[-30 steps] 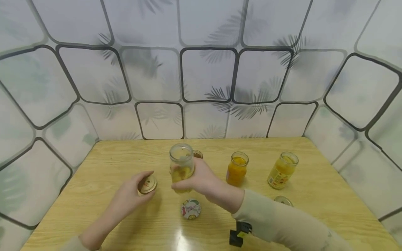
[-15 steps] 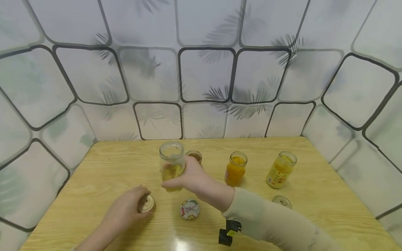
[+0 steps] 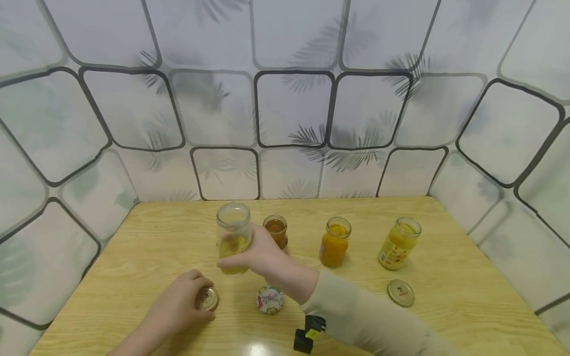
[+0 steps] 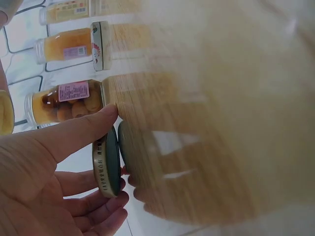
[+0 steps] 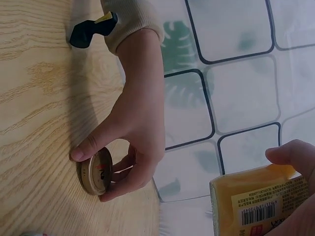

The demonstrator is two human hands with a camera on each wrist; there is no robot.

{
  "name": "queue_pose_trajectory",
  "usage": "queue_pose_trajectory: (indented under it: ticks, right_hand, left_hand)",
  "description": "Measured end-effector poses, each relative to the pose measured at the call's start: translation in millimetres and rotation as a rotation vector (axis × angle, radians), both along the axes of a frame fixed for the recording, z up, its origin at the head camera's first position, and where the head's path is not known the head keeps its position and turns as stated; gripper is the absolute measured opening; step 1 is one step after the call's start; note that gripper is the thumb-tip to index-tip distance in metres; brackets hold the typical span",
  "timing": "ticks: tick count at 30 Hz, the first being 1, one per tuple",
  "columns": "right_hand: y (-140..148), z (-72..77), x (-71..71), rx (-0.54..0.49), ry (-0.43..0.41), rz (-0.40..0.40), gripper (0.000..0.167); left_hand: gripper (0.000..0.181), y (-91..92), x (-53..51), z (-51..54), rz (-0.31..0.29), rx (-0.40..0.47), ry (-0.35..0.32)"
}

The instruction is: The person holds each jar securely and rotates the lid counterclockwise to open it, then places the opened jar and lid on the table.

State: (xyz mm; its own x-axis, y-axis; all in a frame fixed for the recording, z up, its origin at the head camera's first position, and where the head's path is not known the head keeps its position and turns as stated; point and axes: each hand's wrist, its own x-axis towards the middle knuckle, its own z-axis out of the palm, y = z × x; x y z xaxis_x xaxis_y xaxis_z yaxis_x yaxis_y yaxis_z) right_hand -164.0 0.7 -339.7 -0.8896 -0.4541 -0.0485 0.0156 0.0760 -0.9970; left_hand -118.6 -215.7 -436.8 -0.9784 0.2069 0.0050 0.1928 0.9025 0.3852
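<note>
Low over the left part of the table, my left hand [image 3: 180,302] pinches a gold jar lid [image 3: 207,299] between thumb and fingers. The left wrist view shows that lid [image 4: 106,167] roughly level, with its dark underside close to the tabletop; whether it touches I cannot tell. My right hand [image 3: 264,254] grips a glass jar [image 3: 234,236] of yellow contents, uncovered and raised off the table. In the right wrist view the jar [image 5: 256,199] shows a yellow label with a barcode. A patterned white lid [image 3: 269,300] lies between and in front of the hands.
Behind the right hand stands a jar with brown contents [image 3: 277,232], lidless. Further right are an orange-filled jar [image 3: 335,244] and a yellow-filled jar [image 3: 399,244], both uncovered. Another gold lid [image 3: 401,292] lies at right. A patterned wall [image 3: 294,109] borders the table [image 3: 458,277].
The right hand has carried the jar leftward, uncovering the brown jar behind. The left hand has lowered the gold lid and brought it nearer the front.
</note>
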Motion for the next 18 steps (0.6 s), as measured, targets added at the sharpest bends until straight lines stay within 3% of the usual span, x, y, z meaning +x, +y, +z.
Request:
queue_pose_trajectory:
  ticks: [18]
  right_hand:
    - [-15, -17.2, -14.0, 0.022, -0.021, -0.077, 0.042]
  left_hand:
    - [0.067, -1.9, -0.3, -0.1, -0.029, -0.012, -0.021]
